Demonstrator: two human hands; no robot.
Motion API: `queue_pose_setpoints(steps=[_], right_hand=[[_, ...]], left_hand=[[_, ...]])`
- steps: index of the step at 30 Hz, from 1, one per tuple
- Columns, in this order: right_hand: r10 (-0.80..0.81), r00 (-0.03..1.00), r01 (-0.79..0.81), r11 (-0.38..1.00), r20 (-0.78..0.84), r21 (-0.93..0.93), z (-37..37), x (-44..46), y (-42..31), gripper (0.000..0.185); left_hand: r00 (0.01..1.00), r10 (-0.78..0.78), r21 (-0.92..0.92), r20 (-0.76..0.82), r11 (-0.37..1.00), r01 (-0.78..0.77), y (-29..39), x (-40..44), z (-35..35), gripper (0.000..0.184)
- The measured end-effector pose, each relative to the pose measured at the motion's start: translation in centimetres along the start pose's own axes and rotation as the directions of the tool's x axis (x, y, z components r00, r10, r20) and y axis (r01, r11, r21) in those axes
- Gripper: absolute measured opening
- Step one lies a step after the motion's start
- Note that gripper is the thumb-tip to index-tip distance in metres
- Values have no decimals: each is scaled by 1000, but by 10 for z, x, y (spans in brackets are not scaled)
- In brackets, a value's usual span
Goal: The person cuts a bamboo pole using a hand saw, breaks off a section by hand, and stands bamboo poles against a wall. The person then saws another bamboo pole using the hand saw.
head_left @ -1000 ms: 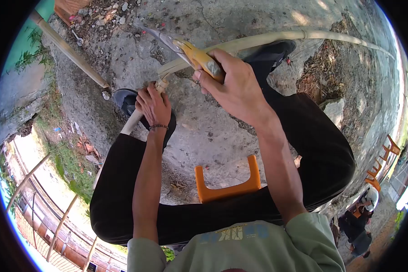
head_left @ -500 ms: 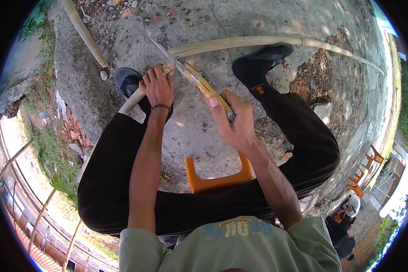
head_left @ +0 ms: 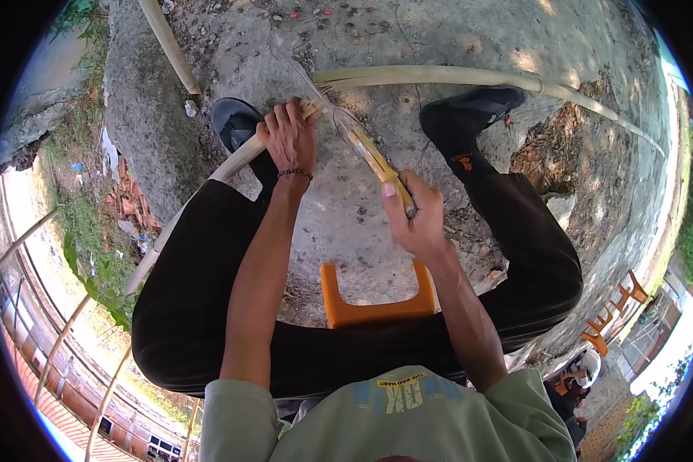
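Note:
My left hand is closed around a pale bamboo pole near its end; the pole slants down-left past my left leg. In my right hand is the yellow handle of a long-bladed machete, its thin blade seen nearly edge-on. The blade points up-left and crosses just beyond my left fingers. Right of the blade, a second length of bamboo arcs away over the ground, its near end splintered. Whether the two lengths are still joined behind the blade, I cannot tell.
My shoes flank the work on cracked concrete. An orange plastic stool shows between my legs. Another pole lies upper left by a rough concrete edge. Broken ground lies right. A person in a white helmet is at lower right.
The view has shifted, so the scene sits a little further right. My right hand and the machete have drawn back slightly toward me. My left hand keeps its hold on the pole.

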State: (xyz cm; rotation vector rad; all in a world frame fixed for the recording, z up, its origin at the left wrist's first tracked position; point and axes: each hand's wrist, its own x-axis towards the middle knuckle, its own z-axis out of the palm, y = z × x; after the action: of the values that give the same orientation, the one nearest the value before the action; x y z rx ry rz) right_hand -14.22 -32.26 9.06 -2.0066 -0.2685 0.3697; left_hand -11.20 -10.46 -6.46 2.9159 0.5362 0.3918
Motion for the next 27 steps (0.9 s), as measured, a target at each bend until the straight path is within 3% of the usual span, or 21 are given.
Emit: queue_pose_setpoints(steps=[4, 6, 7, 9, 10, 12, 13, 15, 16, 18, 19, 21, 22, 23, 24, 25, 26, 27], right_hand=[[37, 999, -38, 999, 32, 19, 4, -9, -5, 28], [32, 998, -32, 999, 45, 12, 7, -9, -5, 27], [31, 999, -32, 999, 44, 16, 9, -7, -4, 27], [27, 999, -28, 999, 42, 21, 9, -4, -4, 26], [44, 998, -46, 999, 42, 30, 8, -3, -5, 25], [57, 998, -59, 998, 41, 34, 6, 0, -4, 24], [49, 998, -50, 998, 46, 27, 6, -2, -2, 24], [40, 998, -41, 999, 52, 13, 4, -4, -2, 24], [34, 998, -35, 999, 57, 14, 3, -3, -4, 25], [29, 997, -30, 999, 71, 16, 4, -2, -6, 25], [45, 995, -46, 999, 84, 4, 4, 1, -6, 26], [59, 994, -59, 998, 92, -6, 4, 5, -9, 26], [57, 994, -56, 998, 93, -6, 2, 8, -10, 27], [67, 993, -67, 998, 96, -6, 1, 6, -11, 28], [77, 993, -76, 997, 94, -5, 0, 4, -13, 28], [110, 990, -114, 993, 89, 40, -1, 4, -13, 29], [143, 986, -150, 985, 87, 86, -1, 4, -15, 30], [147, 985, -154, 984, 90, 86, -3, 4, -17, 30]], left_hand=[[999, 38, 20, -32, 999, -37, -6, 1, -1, 44], [975, 101, -82, 200, 993, -86, -20, 11, -2, 41], [975, 98, -80, 201, 993, -84, -22, 23, -8, 41], [779, 100, -81, 619, 995, -63, -25, 59, -25, 41], [779, 95, -78, 620, 995, -59, -31, 69, -23, 41], [546, 197, -323, 815, 935, 145, -42, 91, -14, 42], [547, 200, -327, 813, 934, 146, -46, 99, -11, 42], [100, 335, -344, 937, 832, 435, -52, 110, -5, 30], [103, 337, -347, 936, 829, 439, -49, 114, -8, 30], [-96, 169, -98, 981, 858, 505, -41, 121, -19, 30], [-92, 167, -98, 982, 855, 509, -41, 121, -14, 30], [-211, 372, -214, 904, 820, 531, -41, 121, 3, 27], [-206, 373, -219, 905, 822, 526, -42, 122, 7, 27], [-68, 308, -250, 949, 866, 432, -46, 115, 9, 30], [77, 251, -262, 965, 905, 336, -49, 106, 12, 34], [352, 173, -265, 920, 936, 233, -40, 92, -3, 32], [347, 172, -263, 922, 936, 236, -33, 75, -10, 32], [642, 116, -206, 758, 976, 66, -27, 58, -15, 32]])
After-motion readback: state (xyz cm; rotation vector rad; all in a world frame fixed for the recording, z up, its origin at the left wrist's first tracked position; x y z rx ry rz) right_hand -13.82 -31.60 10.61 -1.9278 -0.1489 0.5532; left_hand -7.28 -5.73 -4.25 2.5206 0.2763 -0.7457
